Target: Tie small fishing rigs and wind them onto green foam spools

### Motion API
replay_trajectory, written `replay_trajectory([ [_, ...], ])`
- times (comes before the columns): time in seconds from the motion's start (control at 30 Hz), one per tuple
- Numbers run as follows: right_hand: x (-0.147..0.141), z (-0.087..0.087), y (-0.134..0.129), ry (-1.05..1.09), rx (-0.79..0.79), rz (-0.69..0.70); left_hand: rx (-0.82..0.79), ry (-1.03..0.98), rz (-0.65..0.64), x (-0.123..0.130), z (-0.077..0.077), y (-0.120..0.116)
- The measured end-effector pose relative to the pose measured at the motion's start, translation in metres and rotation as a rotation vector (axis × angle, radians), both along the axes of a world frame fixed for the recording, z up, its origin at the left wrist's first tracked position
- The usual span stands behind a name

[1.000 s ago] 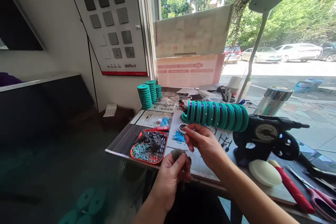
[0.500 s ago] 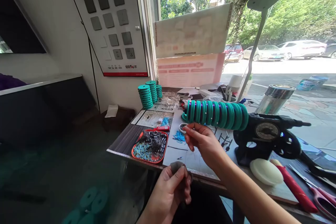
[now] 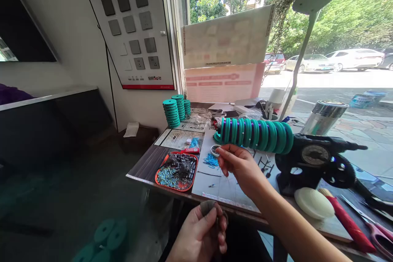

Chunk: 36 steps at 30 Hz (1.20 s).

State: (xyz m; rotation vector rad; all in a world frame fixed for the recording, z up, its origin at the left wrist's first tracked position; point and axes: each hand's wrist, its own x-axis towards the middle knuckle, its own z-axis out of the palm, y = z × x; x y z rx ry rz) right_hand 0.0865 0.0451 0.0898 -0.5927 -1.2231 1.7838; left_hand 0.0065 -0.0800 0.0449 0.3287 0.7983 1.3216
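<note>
My right hand (image 3: 242, 170) reaches over the table's front part, with thumb and index finger pinched together at the edge of a small white-rimmed round dish (image 3: 215, 147). Dark bits lie in the dish; anything in the pinch is too small to make out. Lower down, in front of the table edge, my left hand (image 3: 201, 229) is closed with its fingers curled. A dark grey covering wraps one of its fingers, and its grip is hidden. Thin blue pieces (image 3: 211, 161) lie beside the dish. Behind the right hand, a row of green foam discs (image 3: 258, 135) sits on a black cranked winder (image 3: 316, 156).
An orange tray (image 3: 178, 189) of small metal parts stands left, near a red tube (image 3: 190, 150). Green disc stacks (image 3: 171, 113) stand at the back. Right are a cream oval object (image 3: 313, 203), a red-handled brush (image 3: 350, 223), scissors (image 3: 379, 235) and a clear jar (image 3: 325, 116).
My left hand has dropped slightly and shifted a little right. My right hand keeps its pinch at the dish. The whole view has shifted slightly.
</note>
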Motion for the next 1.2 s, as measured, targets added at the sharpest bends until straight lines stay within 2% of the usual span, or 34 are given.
replay_trajectory([
  [0.33, 0.001, 0.0, 0.0, -0.016, 0.008, 0.001, 0.005, -0.008, 0.0, -0.002, -0.003, -0.001],
  [0.47, 0.004, 0.0, 0.0, -0.075, 0.036, 0.015, 0.047, 0.033, 0.01, -0.002, -0.01, 0.0],
  [0.53, 0.008, -0.003, -0.003, -0.168, 0.094, 0.086, 0.079, 0.059, 0.011, -0.003, -0.016, -0.001],
  [0.67, 0.024, -0.019, -0.019, -0.442, 0.242, 0.353, 0.115, 0.097, 0.014, -0.005, -0.026, -0.004],
  [0.77, 0.034, -0.031, -0.033, -0.443, 0.232, 0.479, 0.11, 0.098, -0.016, -0.003, -0.027, -0.006],
  [0.93, 0.036, -0.039, -0.046, -0.368, 0.16, 0.439, 0.086, 0.113, -0.017, 0.0, -0.023, -0.006],
  [1.1, 0.034, -0.043, -0.047, -0.346, 0.168, 0.408, 0.107, 0.138, -0.006, -0.001, -0.022, -0.006],
  [1.2, 0.035, -0.046, -0.046, -0.319, 0.126, 0.435, 0.114, 0.136, -0.027, -0.001, -0.022, -0.006],
])
